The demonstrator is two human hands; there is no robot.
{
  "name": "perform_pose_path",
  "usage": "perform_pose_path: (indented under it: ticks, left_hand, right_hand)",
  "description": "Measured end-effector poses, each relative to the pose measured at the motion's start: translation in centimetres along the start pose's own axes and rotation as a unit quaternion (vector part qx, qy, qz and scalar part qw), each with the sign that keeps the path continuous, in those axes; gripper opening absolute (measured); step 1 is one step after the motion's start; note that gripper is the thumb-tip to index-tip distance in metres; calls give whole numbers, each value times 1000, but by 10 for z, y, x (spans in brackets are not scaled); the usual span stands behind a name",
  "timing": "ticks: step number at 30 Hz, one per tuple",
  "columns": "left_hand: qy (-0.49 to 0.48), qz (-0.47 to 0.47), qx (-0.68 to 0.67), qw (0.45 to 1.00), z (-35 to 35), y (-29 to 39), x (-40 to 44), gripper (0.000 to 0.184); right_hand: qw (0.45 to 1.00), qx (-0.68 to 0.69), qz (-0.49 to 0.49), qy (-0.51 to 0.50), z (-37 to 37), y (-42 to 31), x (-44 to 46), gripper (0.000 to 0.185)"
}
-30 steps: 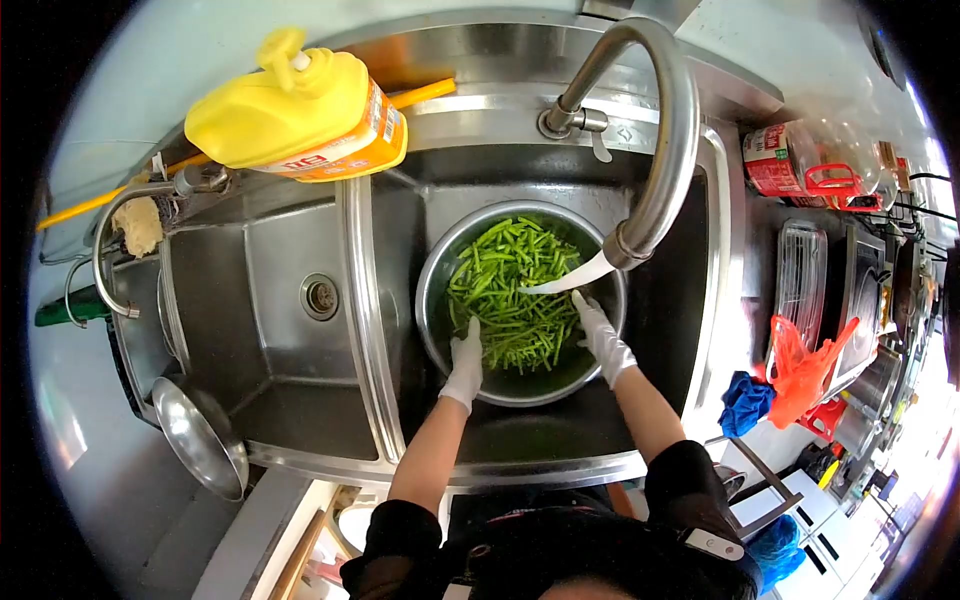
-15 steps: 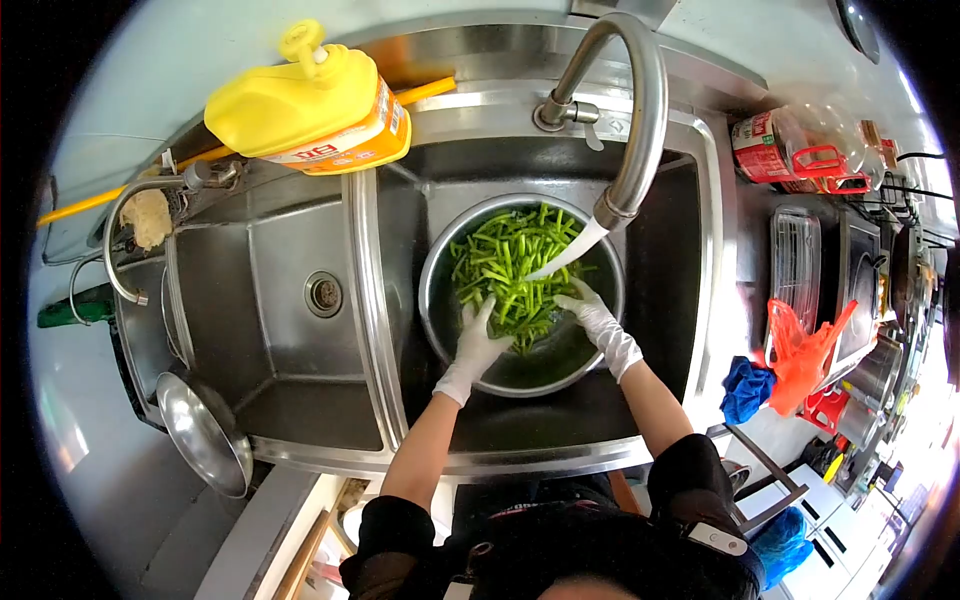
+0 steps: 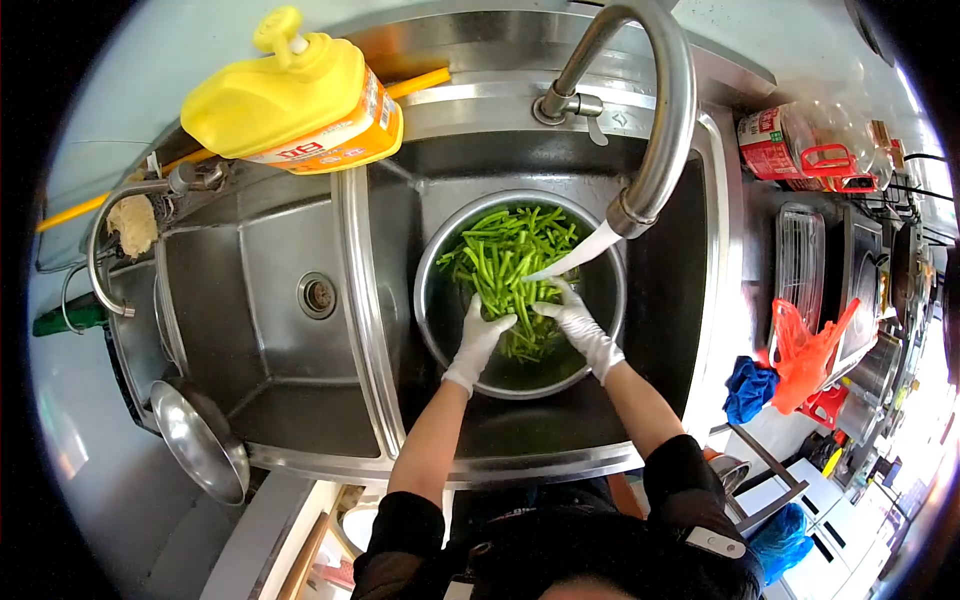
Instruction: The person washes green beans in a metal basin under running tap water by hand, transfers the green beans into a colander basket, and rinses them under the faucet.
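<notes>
Two gloved hands (image 3: 528,328), one metal bowl (image 3: 423,290), cut green beans (image 3: 503,262), one running faucet (image 3: 668,110)

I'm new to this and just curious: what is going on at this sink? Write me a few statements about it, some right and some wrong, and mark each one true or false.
1. Water runs from the curved faucet into the metal bowl. True.
2. Both hands are bare. False: the left hand and the right hand wear white gloves.
3. The bowl stands in the basin with the uncovered round drain. False: that drain is in the left basin; the bowl stands in the right basin.
4. Cut green vegetable pieces are in the bowl. True.
5. The big yellow container is inside the bowl. False: it is outside it, by the back edge of the sink.
</notes>
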State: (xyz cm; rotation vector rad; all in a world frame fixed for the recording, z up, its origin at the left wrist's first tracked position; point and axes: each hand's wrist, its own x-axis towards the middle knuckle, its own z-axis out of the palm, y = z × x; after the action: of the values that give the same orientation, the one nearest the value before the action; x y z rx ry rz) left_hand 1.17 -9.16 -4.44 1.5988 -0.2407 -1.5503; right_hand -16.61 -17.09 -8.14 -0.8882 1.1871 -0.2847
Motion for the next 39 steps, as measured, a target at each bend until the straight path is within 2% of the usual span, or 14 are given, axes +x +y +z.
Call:
perform_pose_path:
  ticks: [2,4,6,9,11,14,19,20,25,29,31,35,37,39]
  left_hand:
    - [1,39,59,997,-6,-3,-6,68]
    - [62,108,316,940,-18,-10,-3,74]
    - [128,36,317,939,-27,-9,9,69]
    - [180,15,56,982,-37,2,34,73]
    - [198,50,70,976,-29,14,51,73]
    - [168,83,151,971,-20,24,79,76]
    - [116,15,270,956,2,44,105,88]
    - [49,50,158,985,-13,8,134,87]
    - [-107,40,48,992,-3,37,89,53]
    - [-26,233,378,895,10,46,9,60]
    - [-35,167,609,775,7,22,-20,84]
    - [76,46,468,879,-8,8,-26,98]
    - [157,-103,222,957,-12,19,-16,101]
    - [160,-178,158,958,-19,6,10,102]
  right_hand:
    - [998,55,31,-22,-19,-8,-4,68]
    - [983,-166,63,54,-28,-26,-8,72]
    - [941,-301,27,153,-43,-12,10,77]
    - [972,-159,23,173,-60,14,60,79]
    - [983,-1,32,181,-52,12,83,53]
    - [921,334,132,153,-19,-24,87,58]
    - [992,-43,83,82,5,-51,91,74]
    - [986,-128,77,76,4,-38,100,76]
    - [993,20,-20,-113,-11,28,96,53]
    - [966,-196,-78,-146,-2,-46,2,60]
    - [866,-478,-105,-106,-15,-38,-21,88]
    - [953,-302,8,9,-40,-31,-23,100]
    - [982,-153,68,89,-50,11,7,101]
    - [986,-37,138,83,-37,21,23,94]
